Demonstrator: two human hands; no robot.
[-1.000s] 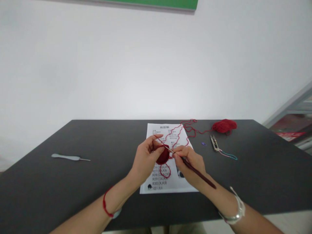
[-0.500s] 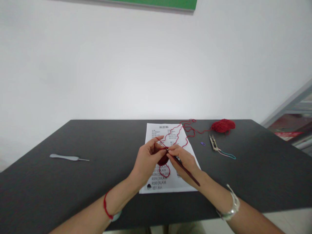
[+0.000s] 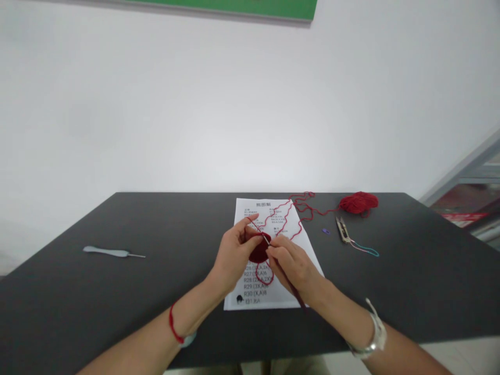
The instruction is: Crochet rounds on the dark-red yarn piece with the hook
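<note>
Between my two hands is a small dark red crocheted piece (image 3: 259,251), held above a printed sheet. My left hand (image 3: 233,255) pinches its left edge, with red yarn running over the raised index finger. In my right hand (image 3: 296,263) is a crochet hook (image 3: 292,289) with a dark handle; its metal tip meets the top edge of the piece. A loop of red yarn (image 3: 264,283) hangs below the piece over the printed sheet (image 3: 253,302).
A red yarn ball (image 3: 358,202) lies at the back right of the dark table (image 3: 175,224), its strand trailing to the sheet. Near it are thread snips (image 3: 342,230) with a cord and a purple marker (image 3: 326,231). A grey-handled hook (image 3: 107,252) lies at left.
My right hand has turned, and the hook's handle now points more steeply down. More of the red piece shows between the hands. The view has shifted slightly.
</note>
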